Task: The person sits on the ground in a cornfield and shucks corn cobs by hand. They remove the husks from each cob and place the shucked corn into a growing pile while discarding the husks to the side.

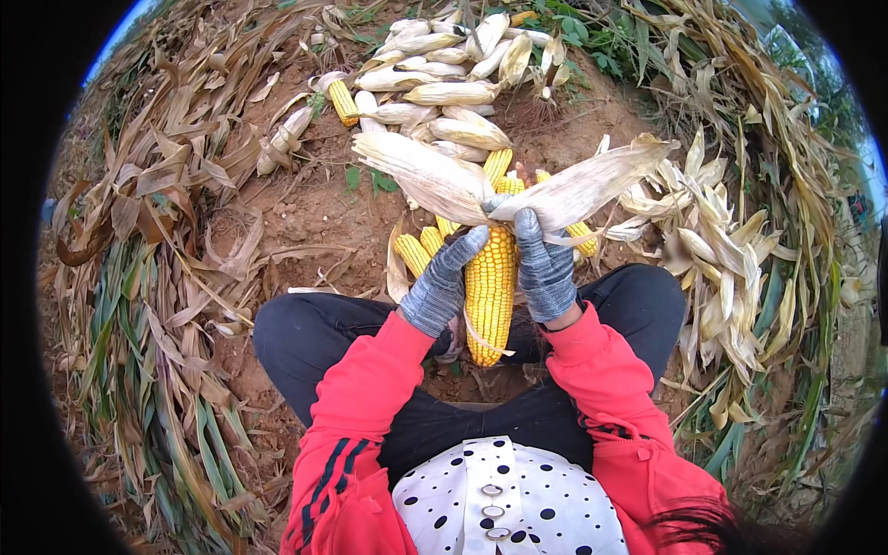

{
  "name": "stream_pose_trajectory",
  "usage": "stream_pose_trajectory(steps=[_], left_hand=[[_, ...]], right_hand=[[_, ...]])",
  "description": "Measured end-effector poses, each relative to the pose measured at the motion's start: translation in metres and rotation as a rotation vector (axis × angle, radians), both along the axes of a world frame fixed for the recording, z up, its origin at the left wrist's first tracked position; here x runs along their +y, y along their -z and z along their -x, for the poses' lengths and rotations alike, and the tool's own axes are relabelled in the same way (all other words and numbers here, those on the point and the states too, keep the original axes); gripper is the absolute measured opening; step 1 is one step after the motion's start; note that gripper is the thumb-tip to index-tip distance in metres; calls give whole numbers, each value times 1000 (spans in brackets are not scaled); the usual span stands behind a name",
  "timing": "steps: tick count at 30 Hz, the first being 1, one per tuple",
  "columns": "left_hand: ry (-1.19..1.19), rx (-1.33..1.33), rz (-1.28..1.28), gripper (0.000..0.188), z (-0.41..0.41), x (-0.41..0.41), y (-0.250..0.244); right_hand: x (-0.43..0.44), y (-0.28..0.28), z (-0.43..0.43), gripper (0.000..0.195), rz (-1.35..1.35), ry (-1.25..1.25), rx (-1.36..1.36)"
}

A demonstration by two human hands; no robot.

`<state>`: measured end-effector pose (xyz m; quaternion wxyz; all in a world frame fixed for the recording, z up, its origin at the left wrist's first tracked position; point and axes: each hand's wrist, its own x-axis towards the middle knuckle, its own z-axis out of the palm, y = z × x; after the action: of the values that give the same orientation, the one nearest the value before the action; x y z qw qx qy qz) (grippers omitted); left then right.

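Note:
Both hands wear grey knitted gloves and hold one ear of corn [490, 298] between the legs, its bare yellow kernels towards the body. My left hand [437, 281] grips it by the husk end, near the base of a pale dry husk leaf [430, 173] that spreads to the left. On the other side, my right hand [546, 260] holds a second husk leaf [586, 184] folded out to the right. A thin husk strip [485, 340] clings near the ear's tip. Just beyond the hands lie several bare yellow ears [414, 254], partly hidden by gloves and husks.
Several ears still in their husks [451, 92] are heaped on the reddish soil ahead, with one partly bare ear [343, 103] at the heap's left. Loose husks [725, 277] are piled at the right. Dry stalks and leaves [149, 277] line both sides.

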<state>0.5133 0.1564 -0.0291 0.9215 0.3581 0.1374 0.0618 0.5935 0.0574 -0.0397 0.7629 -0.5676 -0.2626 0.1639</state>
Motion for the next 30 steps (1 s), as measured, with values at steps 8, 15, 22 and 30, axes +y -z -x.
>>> stream_pose_trajectory(steps=[8, 15, 22, 30], left_hand=[[-149, 10, -733, 56, 4, -32, 68], [-240, -50, -640, 64, 1, -28, 63], [99, 62, -1139, 43, -4, -8, 56], [181, 796, -2062, 48, -5, 50, 20]], right_hand=[[-1, -3, 2, 28, -93, 129, 384], [0, -8, 4, 36, -18, 48, 182], [-1, -3, -6, 29, -36, 131, 206], [-20, 25, -38, 31, -291, 144, 573]])
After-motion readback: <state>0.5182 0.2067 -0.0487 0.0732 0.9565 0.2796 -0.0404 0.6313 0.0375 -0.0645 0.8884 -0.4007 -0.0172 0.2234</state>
